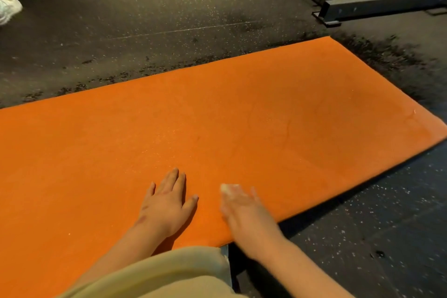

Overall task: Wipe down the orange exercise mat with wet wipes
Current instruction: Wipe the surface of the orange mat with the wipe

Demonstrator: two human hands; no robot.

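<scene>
Two hands are on one orange mat, which is spread on the dark speckled floor. Left hand rests flat, fingers spread wide, holding nothing. Right hand, blurred, covers one white wipe near the mat's near edge; I cannot tell whether its fingers curl. One white shoe shows far left.

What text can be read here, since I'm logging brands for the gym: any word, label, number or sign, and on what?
None: no readable text in this view.
The orange exercise mat, the white shoe and the grey metal frame show no print.
The wet wipe under the right hand is motion-blurred.
</scene>
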